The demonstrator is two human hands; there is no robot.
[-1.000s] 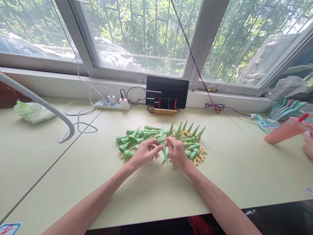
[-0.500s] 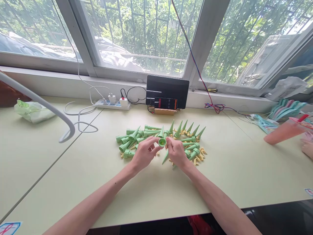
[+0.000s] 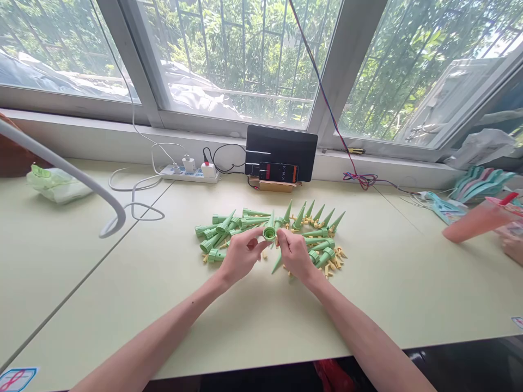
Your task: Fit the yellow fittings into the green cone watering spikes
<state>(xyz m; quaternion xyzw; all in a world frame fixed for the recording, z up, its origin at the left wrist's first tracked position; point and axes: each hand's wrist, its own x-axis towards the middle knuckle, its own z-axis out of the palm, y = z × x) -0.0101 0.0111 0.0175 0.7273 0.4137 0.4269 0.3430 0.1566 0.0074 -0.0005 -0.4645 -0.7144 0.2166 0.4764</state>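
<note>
Pinched in the fingers of my left hand (image 3: pixel 242 251) is a green plastic plant-watering spike (image 3: pixel 269 234), its round hollow end turned towards me. My right hand (image 3: pixel 295 251) is closed right beside the rim, thumb and forefinger together. A bit of yellow shows at those fingertips, apparently a small yellow plastic valve, mostly hidden. More green spikes (image 3: pixel 214 242) lie in a pile past my left hand. Others, several with yellow valves on them, lie or stand beyond my right hand, with loose yellow valves (image 3: pixel 335 262) around them.
A phone showing a timer (image 3: pixel 278 172) leans on a black tablet (image 3: pixel 281 144) by the window. A power strip (image 3: pixel 190 174) with cables sits left of it. A white curved bar (image 3: pixel 81 179) crosses the left side. At right are a pink drink cup (image 3: pixel 474 220) and another person's hand (image 3: pixel 512 245).
The held spike's open end has tilted slightly upward and shifted a little left, apart from the right fingertips. Both hands stay almost in place.
</note>
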